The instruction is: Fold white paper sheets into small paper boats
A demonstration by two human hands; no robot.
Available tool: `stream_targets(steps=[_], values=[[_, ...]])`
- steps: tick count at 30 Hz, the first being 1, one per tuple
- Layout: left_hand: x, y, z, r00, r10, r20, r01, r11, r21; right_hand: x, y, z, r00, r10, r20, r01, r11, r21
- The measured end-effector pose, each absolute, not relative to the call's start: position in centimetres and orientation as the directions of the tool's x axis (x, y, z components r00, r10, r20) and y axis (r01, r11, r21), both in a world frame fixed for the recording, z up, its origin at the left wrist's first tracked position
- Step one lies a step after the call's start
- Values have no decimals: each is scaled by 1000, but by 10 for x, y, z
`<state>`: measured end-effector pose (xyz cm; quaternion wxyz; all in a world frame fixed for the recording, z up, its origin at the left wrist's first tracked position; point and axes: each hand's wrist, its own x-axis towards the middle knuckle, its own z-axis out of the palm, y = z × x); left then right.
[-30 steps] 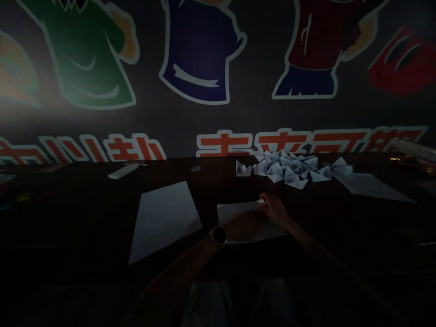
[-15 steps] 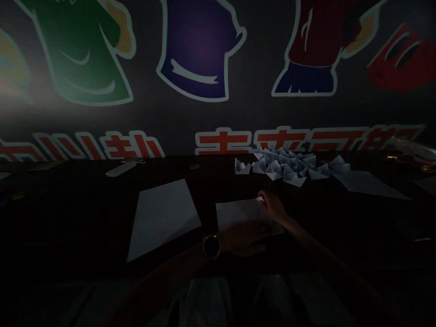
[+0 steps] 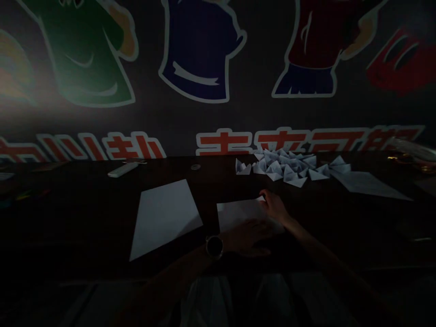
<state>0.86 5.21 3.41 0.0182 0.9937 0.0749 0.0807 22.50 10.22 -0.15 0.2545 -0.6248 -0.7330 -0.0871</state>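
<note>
Cartoon shirts and red lettering covered the mural wall (image 3: pixel 218 113) behind a dim tabletop (image 3: pixel 85 227). The landmark was the white paper sheet (image 3: pixel 238 213) lying just in front of the person, its long axis apparently running across the view, though the hands covered part of it. The left hand (image 3: pixel 247 237), with a wristwatch (image 3: pixel 214 246) on its wrist, lay palm down on the near part of the sheet, fingers spread little and close together, holding nothing else. The right hand (image 3: pixel 275 208) was the nearer to the sheet's far right corner, and its curled fingers (image 3: pixel 267 196) touched that corner, which seemed slightly raised. In the dark I could not tell whether finger and thumb were clamped on the paper or only resting there. Left of the sheet, and well apart from it, lay a second paper sheet (image 3: pixel 163 220). Beyond the sheet, towards the wall, sat a heap of folded paper boats (image 3: pixel 279 165), with a third paper sheet (image 3: pixel 369 185) to its right. A white oblong object (image 3: pixel 122 170) and a small disc (image 3: pixel 195 167) lay further left, beyond the sheet.
</note>
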Motion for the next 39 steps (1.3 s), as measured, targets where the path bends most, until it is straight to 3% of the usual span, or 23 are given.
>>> stream_targets(steps=[5,9,11,15,26,39], values=[[8,53,32,971,118,209,103,-991,80,223,69,4,-34,830,557,980,137,-143],[7,55,28,966,118,229,101,-991,85,205,8,-16,-259,801,540,933,352,-75],[8,55,27,966,131,224,113,-990,88,197,-19,-29,-267,789,553,926,369,-78],[7,53,31,970,112,216,91,-990,104,197,-46,-42,-239,812,532,952,304,-37],[6,45,44,964,142,226,103,-979,177,203,-56,-38,-310,723,618,951,227,212],[-76,6,24,869,422,257,411,-906,99,203,-58,-38,-287,782,554,956,194,222]])
